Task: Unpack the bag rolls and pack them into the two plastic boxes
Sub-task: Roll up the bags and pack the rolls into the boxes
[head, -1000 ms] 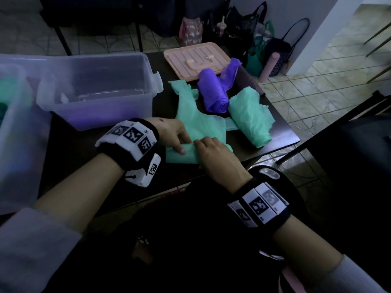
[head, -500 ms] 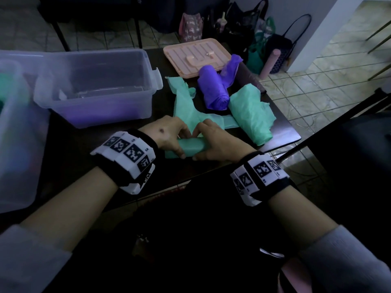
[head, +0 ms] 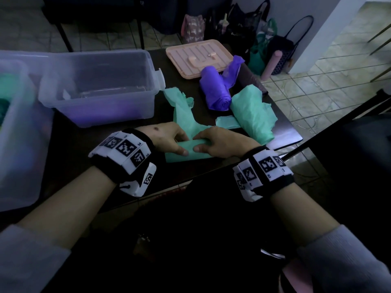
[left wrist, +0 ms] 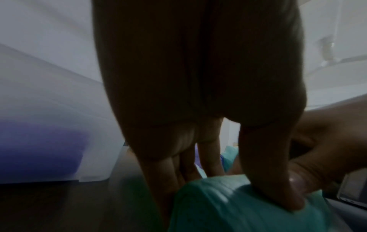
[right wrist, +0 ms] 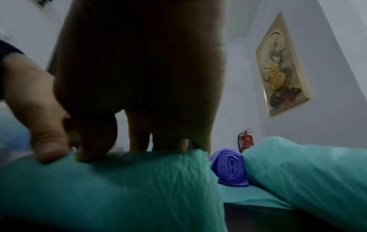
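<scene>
Dim room with a tiled floor and a dark bench (head: 69,144) carrying the work. At far left, a translucent plastic box (head: 19,132) is showing something green inside; beside it a second clear box (head: 99,87) is standing open-topped with a purple tint at its base, both within reach, presumably so finished bundles can be dropped straight in. At the bench's near edge the left hand (head: 167,140) and right hand (head: 220,142) are meeting over a green bag (head: 186,154), thumbs on top and fingers curled round its rolled near end, each gripping one side; the bag's loose tail is trailing away toward the box, which suggests it is being rolled compact for packing. Further right, a purple roll (head: 214,89) and a loosened green roll (head: 251,115) are lying side by side, apparently awaiting their turn. Behind them a pink lid (head: 186,58) is resting flat.
</scene>
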